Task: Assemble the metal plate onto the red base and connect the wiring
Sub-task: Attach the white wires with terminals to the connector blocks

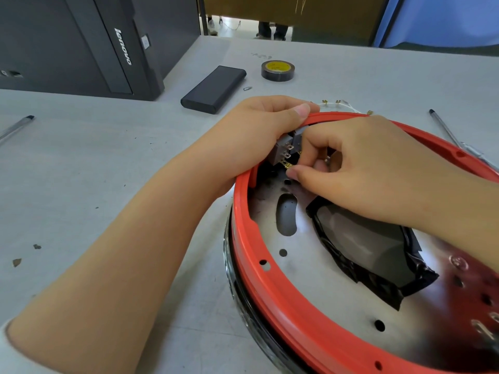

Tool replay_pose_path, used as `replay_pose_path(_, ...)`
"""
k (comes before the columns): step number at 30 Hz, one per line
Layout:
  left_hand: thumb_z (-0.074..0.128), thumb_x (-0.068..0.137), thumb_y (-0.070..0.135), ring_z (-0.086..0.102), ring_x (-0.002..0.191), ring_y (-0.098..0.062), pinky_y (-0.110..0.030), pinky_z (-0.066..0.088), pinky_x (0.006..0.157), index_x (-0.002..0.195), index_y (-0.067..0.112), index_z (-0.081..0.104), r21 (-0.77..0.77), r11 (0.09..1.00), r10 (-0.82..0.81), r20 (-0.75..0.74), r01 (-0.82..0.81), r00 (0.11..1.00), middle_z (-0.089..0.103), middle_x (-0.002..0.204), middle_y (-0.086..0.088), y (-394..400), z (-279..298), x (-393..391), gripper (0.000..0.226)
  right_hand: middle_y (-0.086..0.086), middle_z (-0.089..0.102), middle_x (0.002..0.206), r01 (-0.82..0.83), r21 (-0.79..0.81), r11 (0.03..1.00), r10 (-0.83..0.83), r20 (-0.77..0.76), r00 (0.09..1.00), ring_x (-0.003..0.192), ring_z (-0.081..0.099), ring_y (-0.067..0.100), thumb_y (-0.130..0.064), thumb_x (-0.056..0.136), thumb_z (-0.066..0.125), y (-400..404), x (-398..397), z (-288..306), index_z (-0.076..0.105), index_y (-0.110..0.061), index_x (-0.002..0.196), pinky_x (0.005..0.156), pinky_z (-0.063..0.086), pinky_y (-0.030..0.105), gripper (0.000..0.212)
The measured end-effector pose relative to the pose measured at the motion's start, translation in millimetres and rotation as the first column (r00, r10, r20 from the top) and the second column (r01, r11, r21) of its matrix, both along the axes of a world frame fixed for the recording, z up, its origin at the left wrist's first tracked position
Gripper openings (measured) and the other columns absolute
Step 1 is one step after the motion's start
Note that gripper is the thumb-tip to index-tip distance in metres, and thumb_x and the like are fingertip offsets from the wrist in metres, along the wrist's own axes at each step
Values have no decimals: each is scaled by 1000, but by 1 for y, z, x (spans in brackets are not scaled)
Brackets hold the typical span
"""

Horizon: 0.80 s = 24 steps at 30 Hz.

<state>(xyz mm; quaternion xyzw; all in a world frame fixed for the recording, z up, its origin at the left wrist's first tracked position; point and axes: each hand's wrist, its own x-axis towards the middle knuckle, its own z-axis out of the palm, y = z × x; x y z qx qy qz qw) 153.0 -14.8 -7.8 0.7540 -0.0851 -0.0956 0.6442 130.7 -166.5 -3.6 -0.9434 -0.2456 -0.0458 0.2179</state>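
Observation:
The round red base (259,287) lies on the table at the right, with the shiny metal plate (310,279) seated inside its rim. A black film patch (367,255) covers part of the plate. My left hand (259,130) grips the far-left rim of the base around two grey switch blocks (283,147) with metal tabs. My right hand (359,168) reaches in from the right and pinches a small brass wire terminal (288,166) against a lower tab of the switch. White wires with brass terminals (340,103) lie just beyond the rim.
A black power bank (213,89) and a roll of tape (277,70) lie farther back. A small screw (247,88) sits between them. Pens lie at the left (16,126) and the right (445,129). A black computer case (81,44) stands back left.

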Motion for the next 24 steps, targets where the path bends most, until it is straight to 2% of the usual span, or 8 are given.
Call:
replay_pose_path(4,50,101,18,67,71,8,-3,45,57,108,20,69,-7,1000,3,1,-3,1000,73,85,12,0,2,-1,20,-13,54,55,4,-2,1000,-4,0,1000,65,53,-8,-37,80,63,0,0,0,56,-28,64,62,38,8,20)
replay_pose_path(7,50,101,18,66,67,9,-2,44,54,107,20,69,0,1000,5,6,-5,1000,71,79,14,-1,2,-2,20,-14,54,56,21,-16,1000,-20,4,1000,65,52,-8,-42,79,59,2,-1,0,56,-29,64,53,37,14,20)
replay_pose_path(11,50,101,19,66,71,10,-2,44,57,107,22,70,17,1000,11,4,-11,1000,72,86,14,-1,1,-1,21,-16,54,58,48,-22,999,-47,42,998,69,51,-6,-50,75,53,4,-1,-2,55,-30,65,52,34,21,22)
replay_pose_path(15,55,98,30,68,81,5,-6,49,68,108,28,70,147,986,67,51,-74,996,73,95,14,-2,1,-1,18,-15,57,60,-3,-15,1000,2,-24,1000,68,54,-8,-43,76,58,-1,-1,-1,59,-32,71,57,39,12,12)
replay_pose_path(17,62,92,38,68,77,0,-12,51,71,105,29,70,226,959,148,109,-170,983,73,91,12,-2,0,-1,17,-15,58,62,-21,-18,1000,21,-47,999,68,54,-10,-37,76,59,-3,-1,0,60,-34,74,60,38,6,4)
replay_pose_path(21,70,77,59,61,64,5,-6,42,48,90,31,68,389,827,292,320,-406,901,68,76,14,0,0,-2,31,-13,60,64,-28,-18,999,27,-46,999,71,54,-7,-28,81,58,-6,-1,1,64,-35,79,62,39,10,9)
replay_pose_path(24,70,73,65,53,47,4,-8,34,39,73,25,67,441,780,305,351,-443,885,61,54,14,0,2,-3,40,-14,60,64,-11,-39,999,11,-19,1000,72,53,-4,-29,82,58,-6,-1,1,63,-35,78,54,39,17,9)
